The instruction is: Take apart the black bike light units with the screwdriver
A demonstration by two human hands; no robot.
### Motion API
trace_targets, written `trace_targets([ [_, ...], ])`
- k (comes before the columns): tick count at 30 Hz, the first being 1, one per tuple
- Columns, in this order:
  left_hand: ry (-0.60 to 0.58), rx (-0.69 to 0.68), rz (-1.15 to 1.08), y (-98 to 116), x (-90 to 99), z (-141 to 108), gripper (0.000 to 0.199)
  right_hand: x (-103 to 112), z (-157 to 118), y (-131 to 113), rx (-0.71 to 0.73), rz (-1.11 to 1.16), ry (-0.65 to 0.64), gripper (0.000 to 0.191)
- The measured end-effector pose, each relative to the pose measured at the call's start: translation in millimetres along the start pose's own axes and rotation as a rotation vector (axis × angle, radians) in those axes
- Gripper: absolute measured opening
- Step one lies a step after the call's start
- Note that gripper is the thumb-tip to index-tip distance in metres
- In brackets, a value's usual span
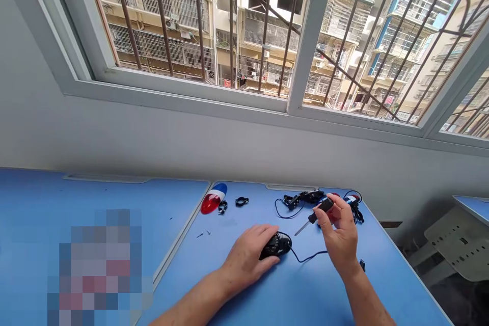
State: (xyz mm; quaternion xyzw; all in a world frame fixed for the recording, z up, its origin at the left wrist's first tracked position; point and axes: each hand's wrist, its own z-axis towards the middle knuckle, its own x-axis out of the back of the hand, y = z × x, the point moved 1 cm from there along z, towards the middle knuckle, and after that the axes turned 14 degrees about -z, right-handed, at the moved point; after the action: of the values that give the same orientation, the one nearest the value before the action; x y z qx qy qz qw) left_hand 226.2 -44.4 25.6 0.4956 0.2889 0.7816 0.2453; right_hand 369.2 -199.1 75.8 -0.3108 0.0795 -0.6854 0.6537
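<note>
My left hand [255,252] is closed around a black oval housing [281,244] lying on the blue table, gripping it from the left side. A thin black cable [305,260] leaves the housing's right end and runs toward my right wrist. Raised at the right, my right hand [339,226] holds a screwdriver [320,210] by its black handle. Its metal shaft slants down and left, with the tip apart from the housing. Two small screws [204,235] lie left of my left hand. A red, white and blue shell [214,198] rests farther back.
Black ring clamps [241,201] lie near the shell. Bundled black cables [303,197] sit at the table's back, and another coloured unit [352,198] is partly behind my right hand. A seam [183,234] divides two blue tables. A barred window [198,86] is above the wall.
</note>
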Motion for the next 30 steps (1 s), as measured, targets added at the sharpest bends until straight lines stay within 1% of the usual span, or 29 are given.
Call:
trace_targets([
  [2, -0.002, -0.004, -0.003, -0.2, -0.1, 0.2, 0.054, -2.2, -2.6, 6.0, -0.035, -0.013, -0.013, 0.031],
  [3, -0.001, -0.005, -0.004, -0.1, 0.0, 0.3, 0.054, -4.5, -4.4, 8.0, -0.027, -0.023, -0.031, 0.031],
  [7, -0.004, -0.002, 0.001, 0.5, 0.3, 0.5, 0.055, -13.9, -10.0, 7.4, 0.083, -0.042, -0.082, 0.031],
  [10, -0.008, -0.013, 0.003, 1.1, 0.5, 0.4, 0.054, -17.1, -10.2, 4.9, 0.132, -0.062, -0.088, 0.030],
  [19, -0.009, 0.003, 0.004, 1.8, 1.3, 0.4, 0.056, -22.1, -11.8, 6.4, 0.192, -0.099, -0.065, 0.029],
  [27, -0.009, -0.004, 0.007, 1.6, 0.3, 0.7, 0.054, -22.8, -12.5, -2.4, 0.262, -0.060, -0.058, 0.033],
  [30, -0.007, -0.013, 0.008, 2.7, 0.2, 0.8, 0.054, -21.5, -11.8, -6.8, 0.244, -0.021, -0.070, 0.032],
])
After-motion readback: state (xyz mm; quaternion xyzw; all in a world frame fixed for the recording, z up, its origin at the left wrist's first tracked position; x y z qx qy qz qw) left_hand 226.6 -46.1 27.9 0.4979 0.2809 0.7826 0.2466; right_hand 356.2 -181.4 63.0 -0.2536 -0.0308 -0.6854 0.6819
